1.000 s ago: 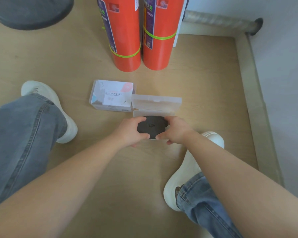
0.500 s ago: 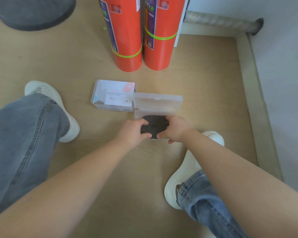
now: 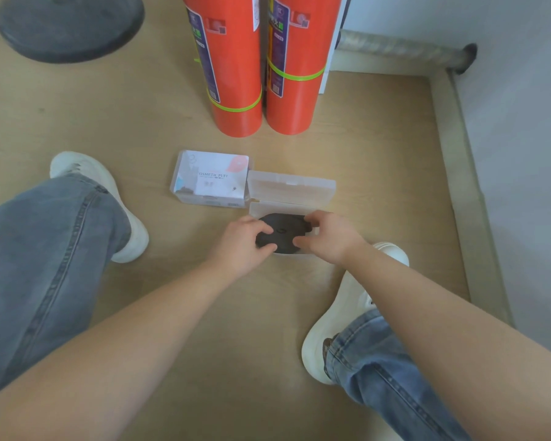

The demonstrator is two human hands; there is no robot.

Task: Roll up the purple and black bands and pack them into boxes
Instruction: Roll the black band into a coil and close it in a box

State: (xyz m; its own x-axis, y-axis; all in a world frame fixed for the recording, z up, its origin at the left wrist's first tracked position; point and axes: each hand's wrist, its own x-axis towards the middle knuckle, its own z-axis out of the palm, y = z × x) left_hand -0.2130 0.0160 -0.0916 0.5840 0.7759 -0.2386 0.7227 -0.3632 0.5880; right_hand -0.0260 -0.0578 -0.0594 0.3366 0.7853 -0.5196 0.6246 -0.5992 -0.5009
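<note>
Where the view begins nearest the camera, both bare forearms reach fwd over the wooden floor (image 3: 236,329). A leg in blue jeans lies on each side. The left white shoe (image 3: 89,173) and right white shoe (image 3: 334,326) are planted flat, well apart.

Hands, mid-frame:
- The left hand (image 3: 242,243) grips the L edge of the rolled black band (image 3: 282,232), w/ fingers curled over its top and thumb at its near edge.
- The right hand (image 3: 328,238) grips the R edge the same way, fingers curled round it.
- The two hands are apart, w/ the roll between them.

The rolled black band is a flat dark coil, lying face-up over the base of the clear plastic box (image 3: 291,189). The base rim shows at the far L corner and along the near edge. How deep the roll sits cannot be told. The box lid is hinged back, on the far side of the roll.

Just L of that lid, touching or nearly so, lies a closed labelled box (image 3: 210,179) w/ print reading approx. "COSMETIC PUFF".

Farther back, two red cylinders (image 3: 236,74) stand upright side by side, each w/ a yellow-green strap. A dark round base plate (image 3: 67,25) sits far L. A grey pipe (image 3: 395,47) runs along the wall far R.
</note>
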